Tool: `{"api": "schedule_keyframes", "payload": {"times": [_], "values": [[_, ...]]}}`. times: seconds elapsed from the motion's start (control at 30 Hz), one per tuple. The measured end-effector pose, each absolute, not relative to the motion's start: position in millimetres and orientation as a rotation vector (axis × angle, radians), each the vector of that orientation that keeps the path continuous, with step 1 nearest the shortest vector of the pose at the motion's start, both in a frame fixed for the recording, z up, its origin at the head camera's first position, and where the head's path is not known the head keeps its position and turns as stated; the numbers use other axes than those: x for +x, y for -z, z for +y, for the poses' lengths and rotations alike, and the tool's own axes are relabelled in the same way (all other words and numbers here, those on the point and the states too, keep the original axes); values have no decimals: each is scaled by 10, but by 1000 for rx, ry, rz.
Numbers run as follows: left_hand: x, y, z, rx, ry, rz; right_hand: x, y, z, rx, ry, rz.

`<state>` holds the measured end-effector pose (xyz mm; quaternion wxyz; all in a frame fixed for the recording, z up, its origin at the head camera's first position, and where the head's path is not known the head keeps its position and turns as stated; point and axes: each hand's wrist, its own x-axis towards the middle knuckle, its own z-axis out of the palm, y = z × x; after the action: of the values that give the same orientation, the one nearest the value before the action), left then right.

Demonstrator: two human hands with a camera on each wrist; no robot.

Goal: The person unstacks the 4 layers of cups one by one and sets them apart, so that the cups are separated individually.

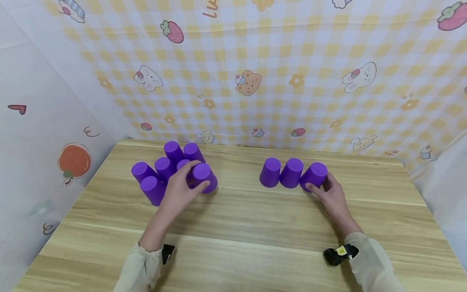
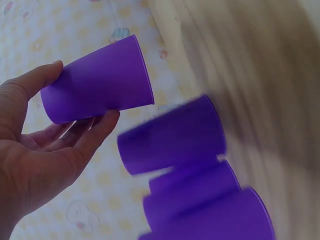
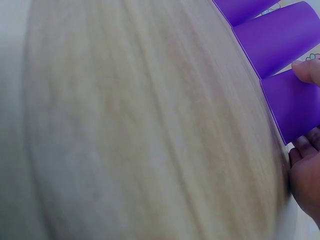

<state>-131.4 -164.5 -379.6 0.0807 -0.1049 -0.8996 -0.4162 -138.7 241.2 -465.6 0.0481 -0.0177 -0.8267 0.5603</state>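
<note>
My left hand [image 1: 178, 188] grips an upside-down purple cup [image 1: 202, 172] between thumb and fingers. In the left wrist view this cup [image 2: 102, 82] is held up off the wooden table, apart from the other purple cups [image 2: 175, 137]. Under and beside that hand stands a cluster of several upside-down purple cups [image 1: 165, 167], partly hidden by it. On the right, my right hand [image 1: 335, 198] holds the rightmost cup [image 1: 314, 174] of a row of three, thumb on its near side. Its rim [image 3: 274, 112] meets the table in the right wrist view.
To the left of the right-hand cup stand a middle cup [image 1: 292, 173] and a left cup [image 1: 270, 173], close together. The wooden table [image 1: 248, 227] reaches back to a patterned cloth [image 1: 226, 105]. Another cloth wall [image 1: 40, 134] borders the left side.
</note>
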Motion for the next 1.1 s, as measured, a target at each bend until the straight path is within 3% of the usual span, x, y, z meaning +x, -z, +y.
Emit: {"api": "schedule_keyframes", "payload": {"times": [0.57,0.87,1.1], "values": [[-1070,3949,-1980,-160,1318,-2713,-1400,4653,2421,-57,-1711,-2541],[-1021,4008,-2080,-170,1095,-2730,-1306,4397,2301,-56,-1738,-2528],[-1007,4023,-2108,-162,1058,-2710,-1380,4609,2390,-53,-1720,-2531]]}}
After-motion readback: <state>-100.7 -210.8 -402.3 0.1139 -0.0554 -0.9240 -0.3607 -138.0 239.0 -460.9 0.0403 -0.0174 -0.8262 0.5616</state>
